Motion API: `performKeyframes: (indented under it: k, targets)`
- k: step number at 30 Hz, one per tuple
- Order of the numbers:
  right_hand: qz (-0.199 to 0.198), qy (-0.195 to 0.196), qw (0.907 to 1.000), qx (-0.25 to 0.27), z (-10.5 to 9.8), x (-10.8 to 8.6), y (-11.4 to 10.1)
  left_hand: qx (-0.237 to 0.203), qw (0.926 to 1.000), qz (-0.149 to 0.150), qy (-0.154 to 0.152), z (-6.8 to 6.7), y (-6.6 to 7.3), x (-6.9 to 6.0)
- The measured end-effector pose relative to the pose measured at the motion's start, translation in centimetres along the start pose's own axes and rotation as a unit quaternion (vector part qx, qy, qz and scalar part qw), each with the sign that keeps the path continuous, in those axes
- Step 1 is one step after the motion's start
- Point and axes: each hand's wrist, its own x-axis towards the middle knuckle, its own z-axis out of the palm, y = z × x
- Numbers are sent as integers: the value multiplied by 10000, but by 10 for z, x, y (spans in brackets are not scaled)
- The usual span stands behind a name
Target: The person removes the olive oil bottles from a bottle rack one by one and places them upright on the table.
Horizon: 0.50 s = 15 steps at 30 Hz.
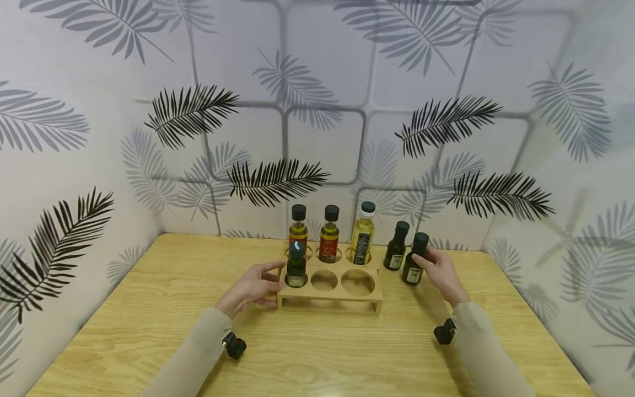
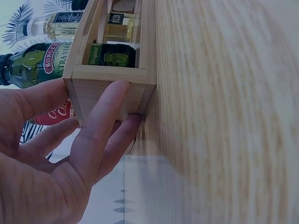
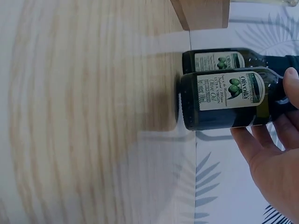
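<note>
My right hand (image 1: 444,275) grips a small dark olive oil bottle (image 1: 413,272) near its neck, at the table's back right. The right wrist view shows its white label with green olives; whether its base touches the table I cannot tell. Close behind it stands a matching bottle (image 1: 395,255). With fingers spread, my left hand (image 1: 253,286) touches the left end of a two-tier wooden bottle rack (image 1: 329,297). A green olive oil bottle (image 2: 32,65) occupies the rack's front left hole. Behind are two red-labelled bottles (image 1: 329,242) and a clear bottle of yellow oil (image 1: 362,242).
Two round holes, a middle one and a larger right one, show in the rack's front tier without bottles. The wooden table (image 1: 317,353) extends around the rack. A leaf-patterned wall (image 1: 327,138) rises directly behind the table's back edge.
</note>
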Motion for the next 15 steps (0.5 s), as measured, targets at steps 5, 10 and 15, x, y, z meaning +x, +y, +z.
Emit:
performKeyframes:
  k: [5, 10, 15]
  targets:
    - [253, -127, 9996, -85, -5, 4, 6, 44, 10000, 4, -14, -1, 0, -1]
    - [223, -117, 9993, -262, -10, 8, 8, 45, 10000, -16, -16, -2, 1, -1]
    - [76, -16, 9996, -287, -13, 12, 10, -13, 10000, -25, -23, -2, 1, 0]
